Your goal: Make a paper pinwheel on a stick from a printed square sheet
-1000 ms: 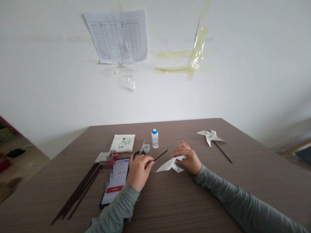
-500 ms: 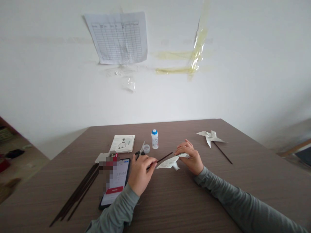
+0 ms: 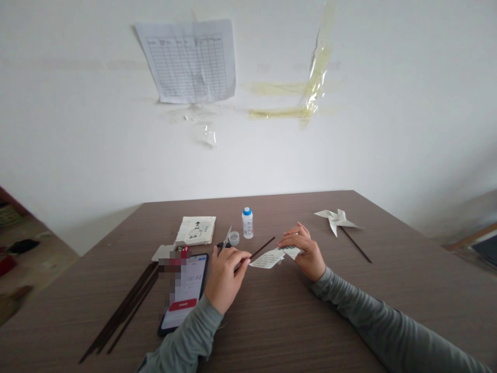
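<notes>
Nearest, the left hand (image 3: 226, 280) has its grip pinched together on a dark stick (image 3: 263, 248), whose free end points up and away. Near it, above the tabletop (image 3: 272, 321), the folded paper (image 3: 267, 259) sits in the right hand (image 3: 306, 253), its grip clamped on the paper's right-hand end. Good handling here likely means a light pinch that spares the folds and a stick held steady. Beyond, a small translucent tub (image 3: 233, 239) stands near an upright, blue-capped bottle (image 3: 247, 225); the contents of both are indistinct. Farther right lies a paper pinwheel (image 3: 333, 219).
</notes>
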The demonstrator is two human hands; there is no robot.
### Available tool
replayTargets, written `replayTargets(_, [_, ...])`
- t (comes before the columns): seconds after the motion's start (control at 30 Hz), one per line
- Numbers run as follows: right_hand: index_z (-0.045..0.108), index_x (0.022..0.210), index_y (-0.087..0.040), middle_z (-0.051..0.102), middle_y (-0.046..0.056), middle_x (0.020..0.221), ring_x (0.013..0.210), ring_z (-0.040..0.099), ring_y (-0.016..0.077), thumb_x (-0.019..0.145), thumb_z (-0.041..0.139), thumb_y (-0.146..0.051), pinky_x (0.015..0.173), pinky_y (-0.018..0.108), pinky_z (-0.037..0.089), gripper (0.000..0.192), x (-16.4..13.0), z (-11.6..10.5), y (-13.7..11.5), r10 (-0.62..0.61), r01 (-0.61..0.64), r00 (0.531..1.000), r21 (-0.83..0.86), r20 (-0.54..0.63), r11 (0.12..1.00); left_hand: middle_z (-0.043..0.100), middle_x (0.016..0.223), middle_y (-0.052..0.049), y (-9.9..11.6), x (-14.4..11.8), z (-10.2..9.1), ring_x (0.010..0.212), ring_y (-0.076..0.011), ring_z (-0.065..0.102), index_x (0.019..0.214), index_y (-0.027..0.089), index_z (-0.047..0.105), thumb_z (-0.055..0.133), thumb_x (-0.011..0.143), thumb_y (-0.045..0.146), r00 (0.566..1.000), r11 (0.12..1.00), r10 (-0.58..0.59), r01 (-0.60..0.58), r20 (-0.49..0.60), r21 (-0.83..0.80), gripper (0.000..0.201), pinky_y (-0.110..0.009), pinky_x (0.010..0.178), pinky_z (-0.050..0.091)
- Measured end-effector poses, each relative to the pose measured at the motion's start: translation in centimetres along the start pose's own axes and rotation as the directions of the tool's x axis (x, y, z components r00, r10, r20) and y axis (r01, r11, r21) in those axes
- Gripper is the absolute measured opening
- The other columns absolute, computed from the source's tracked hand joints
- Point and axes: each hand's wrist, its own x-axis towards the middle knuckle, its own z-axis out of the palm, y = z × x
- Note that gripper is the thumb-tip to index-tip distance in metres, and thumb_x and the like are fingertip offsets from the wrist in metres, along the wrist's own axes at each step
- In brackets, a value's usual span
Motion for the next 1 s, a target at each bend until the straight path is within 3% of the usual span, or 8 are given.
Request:
replayTargets(0.37, [0.098,0.101,-0.040,0.099,0.005,0.108,0.127,0.087,0.0441,0.103,0.088,-0.031,0.148,0.081,0.045,0.013,0.02,-0.33,0.26,0.011,-0.011,1.000,-0.038,-0.008,0.999,0.097,0.111,-0.005,0.38,0.09,-0.31,0.120,-0.0340,0.091,0.120,0.037,0.104,0.081,0.117,0.013,1.000,1.000,0.014,-0.014,0.017,0.011,0.033,-0.082,0.147,0.053])
replayTargets(0.63, [0.098,0.104,-0.039,0.099,0.005,0.108,0.127,0.088,0.0433,0.100,0.086,-0.024,0.149,0.081,0.044,0.020,-0.16,-0.17,0.59,-0.023,0.022,1.000,-0.036,-0.008,0.999,0.096,0.107,-0.003,0.83,0.16,-0.25,0.116,-0.0343,0.093,0.115,0.038,0.104,0.087,0.112,0.007,1.000,1.000,-0.001,0.002,-0.016,0.030,0.035,-0.084,0.144,0.056])
replayTargets(1.0, [0.097,0.102,-0.038,0.098,0.006,0.104,0.122,0.087,0.0414,0.103,0.088,-0.035,0.148,0.081,0.046,0.010,-0.14,0.07,0.46,-0.015,0.014,0.999,-0.013,-0.052,1.000,0.097,0.114,-0.007,0.52,0.06,-0.31,0.121,-0.0365,0.092,0.122,0.034,0.104,0.080,0.116,0.009,0.999,1.000,0.011,-0.011,0.031,0.002,0.035,-0.089,0.145,0.051])
